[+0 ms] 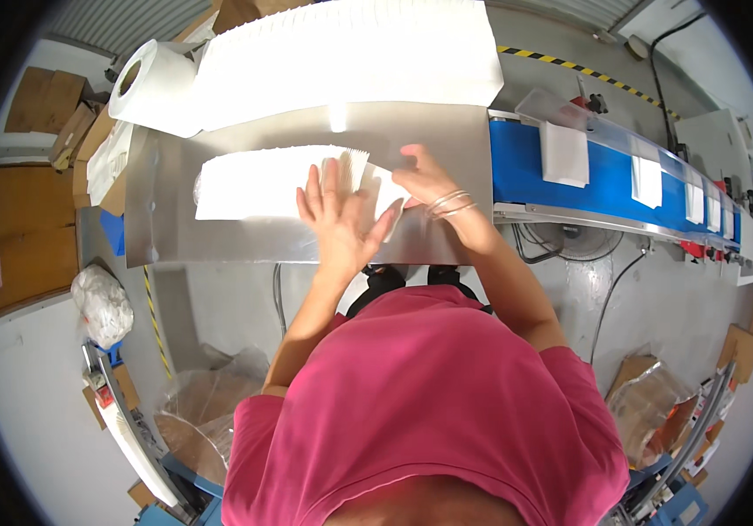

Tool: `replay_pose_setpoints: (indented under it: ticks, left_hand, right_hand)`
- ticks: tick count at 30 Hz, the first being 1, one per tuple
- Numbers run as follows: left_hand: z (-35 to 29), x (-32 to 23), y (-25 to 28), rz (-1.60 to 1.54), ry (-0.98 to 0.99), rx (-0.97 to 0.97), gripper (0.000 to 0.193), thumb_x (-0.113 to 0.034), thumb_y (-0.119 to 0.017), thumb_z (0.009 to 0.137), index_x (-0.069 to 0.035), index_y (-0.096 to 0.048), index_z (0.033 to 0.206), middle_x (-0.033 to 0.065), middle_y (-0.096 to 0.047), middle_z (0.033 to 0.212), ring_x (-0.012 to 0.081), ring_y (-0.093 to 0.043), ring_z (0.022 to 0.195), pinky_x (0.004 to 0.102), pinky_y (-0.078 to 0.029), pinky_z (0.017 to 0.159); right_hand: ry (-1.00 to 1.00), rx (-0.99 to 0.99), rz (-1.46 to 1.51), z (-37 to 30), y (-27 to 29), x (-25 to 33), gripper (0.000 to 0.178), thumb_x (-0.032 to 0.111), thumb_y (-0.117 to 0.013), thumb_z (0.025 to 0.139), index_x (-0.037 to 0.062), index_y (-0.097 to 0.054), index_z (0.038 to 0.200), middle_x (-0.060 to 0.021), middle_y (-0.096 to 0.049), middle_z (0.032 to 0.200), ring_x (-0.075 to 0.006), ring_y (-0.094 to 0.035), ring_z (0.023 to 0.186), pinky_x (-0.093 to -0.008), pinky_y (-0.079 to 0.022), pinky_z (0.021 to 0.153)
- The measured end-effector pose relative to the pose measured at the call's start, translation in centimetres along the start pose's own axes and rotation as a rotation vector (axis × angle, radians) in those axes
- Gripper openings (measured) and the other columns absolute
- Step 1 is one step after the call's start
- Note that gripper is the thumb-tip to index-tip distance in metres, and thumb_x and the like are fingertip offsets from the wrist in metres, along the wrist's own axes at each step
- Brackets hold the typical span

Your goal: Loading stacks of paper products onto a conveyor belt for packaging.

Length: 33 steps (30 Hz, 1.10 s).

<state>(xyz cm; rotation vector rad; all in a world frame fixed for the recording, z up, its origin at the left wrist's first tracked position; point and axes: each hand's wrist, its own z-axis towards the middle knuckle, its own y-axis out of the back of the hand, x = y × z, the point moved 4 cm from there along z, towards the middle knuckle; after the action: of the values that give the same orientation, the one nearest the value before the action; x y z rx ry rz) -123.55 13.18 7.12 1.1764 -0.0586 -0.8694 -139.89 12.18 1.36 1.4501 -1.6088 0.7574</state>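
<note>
Row of folded napkins [262, 182] lies on the table [245, 241], left hand [339, 213] flat on its right end, right hand [422, 180] just right of it on the same end. Behind the row sits a larger napkin stack [350, 53], paper roll [150, 86] at its left. Conveyor belt [609, 180] adjoins the table's right edge, carrying napkin packs [564, 154] spaced along it; a bag [102, 304] lies on the floor left of the table.

Both my hands out in front, close together.
My left hand [337, 215] lies flat, fingers spread; my right hand [425, 180] curls beside it, bangles on the wrist.
</note>
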Motion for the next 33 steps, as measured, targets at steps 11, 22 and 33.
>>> replay_pose_setpoints:
  ticks: [11,22,33]
  left_hand:
    - [-0.8,4.0,0.6,0.080,0.108,-0.121,0.043,0.001,-0.064,0.076,-0.009,-0.060,0.118,0.0208,-0.040,0.138,0.0440,-0.032,0.129,0.0542,-0.028,0.103]
    - [-0.7,3.0,1.0,0.012,0.023,-0.076,0.043,-0.026,-0.070,0.076,-0.008,-0.060,0.114,0.0215,-0.028,0.146,0.0440,-0.017,0.137,0.0583,-0.011,0.108]
    - [-1.2,5.5,1.1,0.105,0.104,-0.123,0.039,-0.002,-0.063,0.079,-0.011,-0.061,0.117,0.0166,-0.041,0.140,0.0388,-0.030,0.133,0.0533,-0.022,0.107]
  right_hand:
    - [0.356,-1.274,-1.420,-4.5,16.1,-3.5,0.051,0.027,-0.063,0.081,0.0045,-0.049,0.125,-0.0218,-0.059,0.114,-0.0308,-0.055,0.109,-0.0392,-0.042,0.092]
    - [-0.027,0.055,0.057,0.5,-0.8,-1.2,0.062,0.023,-0.059,0.081,-0.0002,-0.034,0.133,-0.0160,-0.056,0.107,-0.0218,-0.061,0.085,-0.0347,-0.054,0.060]
    - [0.344,-1.313,-1.302,-4.3,16.6,-3.3,0.054,0.021,-0.061,0.077,0.0008,-0.046,0.125,-0.0227,-0.054,0.121,-0.0369,-0.050,0.111,-0.0423,-0.041,0.091]
